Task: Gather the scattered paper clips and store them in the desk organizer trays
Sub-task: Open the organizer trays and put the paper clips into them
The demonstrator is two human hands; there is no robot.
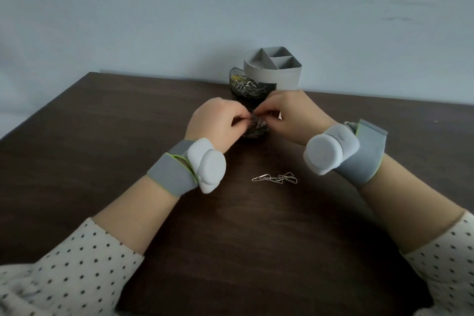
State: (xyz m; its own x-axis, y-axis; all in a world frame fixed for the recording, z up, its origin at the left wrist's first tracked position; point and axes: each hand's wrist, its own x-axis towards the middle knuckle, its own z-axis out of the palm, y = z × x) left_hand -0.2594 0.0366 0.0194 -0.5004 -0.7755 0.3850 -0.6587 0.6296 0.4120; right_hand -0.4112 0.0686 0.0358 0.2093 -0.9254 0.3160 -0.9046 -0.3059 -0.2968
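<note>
Nearest the worktop's front edge, two cream sleeves with black dots (64, 272) lead to bare forearms, each wrapped in a grey fabric wrist strap carrying a smooth white rounded pod (207, 165). Between the wrists, on the dark brown wood-grain worktop (102, 161), lies a short chain of linked silver wire paper clips (275, 178) — triangular in outline, its long axis running left to right, parallel to the front edge. It sits just behind the wrists and nearer than both hands, touched by neither.

Further in, the left hand (218, 123) and the right hand (292, 118) meet fingertip to fingertip, both pinching a tangled clump of thin silver paper clips (259, 124) held between them above a dark heap on the worktop; how the clips in the clump point is blurred.

Towards the far edge stands a dark translucent tray heaped with silver and yellow paper clips (246, 86), touching a matte grey cylindrical desk organizer (273, 73) — its top split into wedge compartments.
</note>
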